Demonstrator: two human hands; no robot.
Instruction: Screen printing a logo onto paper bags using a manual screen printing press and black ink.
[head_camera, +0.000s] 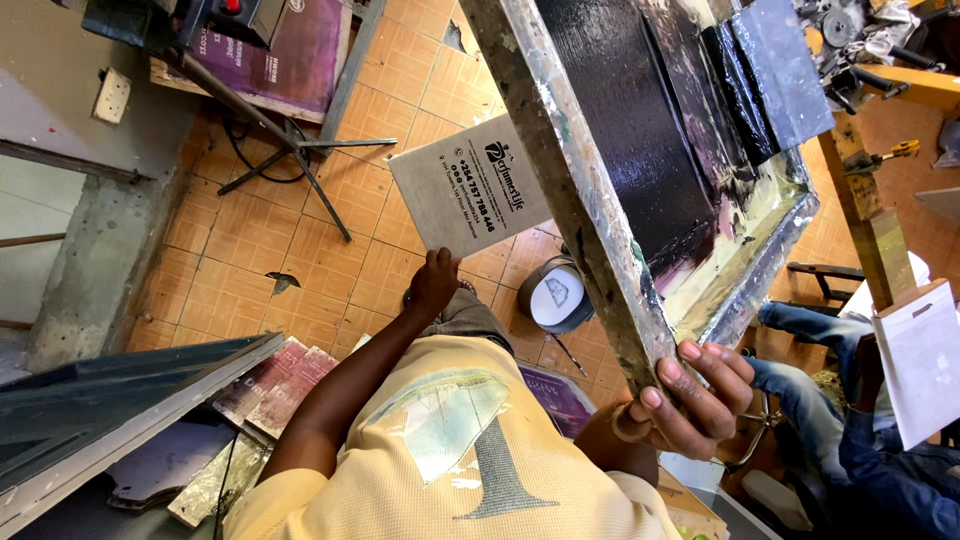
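Gripping the lower corner of a wooden screen-printing frame (600, 200), the person's right hand (690, 400) is closed tight, fingers wrapped over the paint-flecked timber edge. The frame is tilted up; its mesh is coated with glossy black ink, and a dark squeegee (770, 75) rests against the upper part of the mesh. The person's left hand (432, 282) is extended down and away from the yellow shirt (450, 470), fingers pinched shut on the bottom edge of a grey printed bag (470, 185), held flat above the orange tiled floor (260, 240) and just beside the frame's left rail. A small grey bucket (556, 295) stands on the tiles below the frame. Stacked screens (120, 410) lean at the lower left. A metal stand (280, 140) occupies the far floor. At right, a seated person in blue jeans (850, 420) holds a white bag (920, 375).
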